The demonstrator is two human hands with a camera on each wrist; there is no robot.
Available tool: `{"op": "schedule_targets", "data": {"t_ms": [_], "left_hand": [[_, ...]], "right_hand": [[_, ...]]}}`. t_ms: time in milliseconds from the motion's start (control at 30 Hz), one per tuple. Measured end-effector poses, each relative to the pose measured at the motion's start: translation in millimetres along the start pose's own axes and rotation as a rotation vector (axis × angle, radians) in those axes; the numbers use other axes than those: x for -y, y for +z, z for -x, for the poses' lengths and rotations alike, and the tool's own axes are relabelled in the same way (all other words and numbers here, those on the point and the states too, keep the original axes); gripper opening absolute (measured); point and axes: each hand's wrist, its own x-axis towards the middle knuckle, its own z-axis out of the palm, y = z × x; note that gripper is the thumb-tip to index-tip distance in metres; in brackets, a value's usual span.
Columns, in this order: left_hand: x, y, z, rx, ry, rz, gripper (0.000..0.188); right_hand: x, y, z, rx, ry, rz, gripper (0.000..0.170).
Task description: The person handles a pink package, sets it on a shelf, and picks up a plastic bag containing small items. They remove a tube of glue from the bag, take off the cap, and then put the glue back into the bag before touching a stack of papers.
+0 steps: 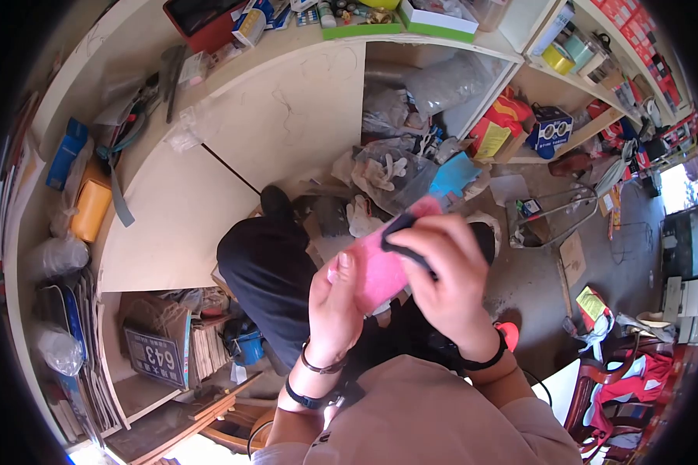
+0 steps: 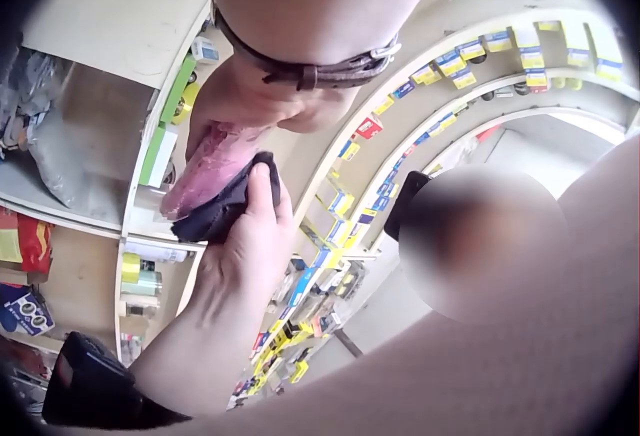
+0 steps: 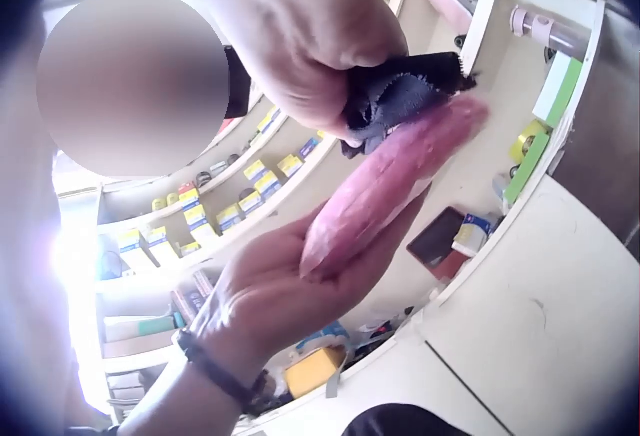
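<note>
A flat, oblong pink piece (image 1: 374,273) with a slightly glossy, creased surface is held in front of the body; its exact kind does not show. My left hand (image 1: 335,298) grips its near end, thumb over the upper face. In the right wrist view the pink piece (image 3: 385,178) lies along the left hand (image 3: 290,281). My right hand (image 1: 451,271) pinches a folded black cloth (image 1: 398,231) against the far part of the piece. The left wrist view shows that black cloth (image 2: 222,211) bunched under the right hand's thumb, its edge overlapping the pink piece (image 2: 215,161).
A curved pale cabinet (image 1: 240,139) with boxes on top surrounds the front and left. Clear plastic bags with gloves (image 1: 380,174) lie on the floor ahead. A metal-framed stand (image 1: 558,221) stands to the right. Dark-trousered legs (image 1: 264,271) are below the hands.
</note>
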Motion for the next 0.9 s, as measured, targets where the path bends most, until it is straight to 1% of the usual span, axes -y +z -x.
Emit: {"op": "schedule_targets", "data": {"t_ms": [100,200,267,300,333,400,433,467,533,567,633,667,733,867,900], "left_hand": [[-1,0,0,0.004,-0.012,-0.001,0.045],[2,-5,1,-0.013,-0.025,0.014,0.045],[6,-8,0,-0.018,-0.027,0.027,0.045],[8,-10,0,-0.011,-0.014,0.017,0.045],[9,-11,0,-0.007,-0.001,0.007,0.046],[9,-11,-2,-0.018,-0.006,0.036,0.045],[8,-11,-3,-0.024,-0.012,0.063,0.044],[8,-11,-3,-0.025,-0.013,0.062,0.044],[7,-9,-4,0.040,0.064,0.034,0.038],[5,-5,-5,0.042,0.063,0.033,0.038],[-1,3,-5,0.029,0.000,-0.057,0.033],[1,2,-5,0.029,-0.001,-0.059,0.033],[5,-1,-5,0.007,-0.002,-0.126,0.029],[5,0,-5,-0.001,-0.029,-0.097,0.028],[4,0,-5,0.002,-0.028,-0.097,0.028]], "right_hand": [[-6,7,3,0.021,0.025,-0.014,0.024],[-11,6,0,0.018,0.034,0.017,0.028],[-17,4,0,0.003,0.059,0.105,0.026],[-20,1,1,0.011,0.117,0.096,0.023],[-21,-2,2,0.013,0.116,0.096,0.023],[-19,-8,1,-0.002,0.174,-0.041,0.022],[-21,-8,1,-0.022,0.161,-0.105,0.021],[-20,-7,1,-0.021,0.162,-0.106,0.021],[-17,-7,0,-0.078,0.158,-0.137,0.022],[-16,-7,0,-0.080,0.158,-0.137,0.022],[-11,-6,1,-0.020,0.058,-0.089,0.024],[-11,-1,4,-0.002,0.051,-0.081,0.025],[-11,7,5,-0.038,0.033,0.001,0.018],[-17,9,1,-0.060,0.066,0.067,0.017],[-21,8,1,-0.068,0.111,0.058,0.018]]}}
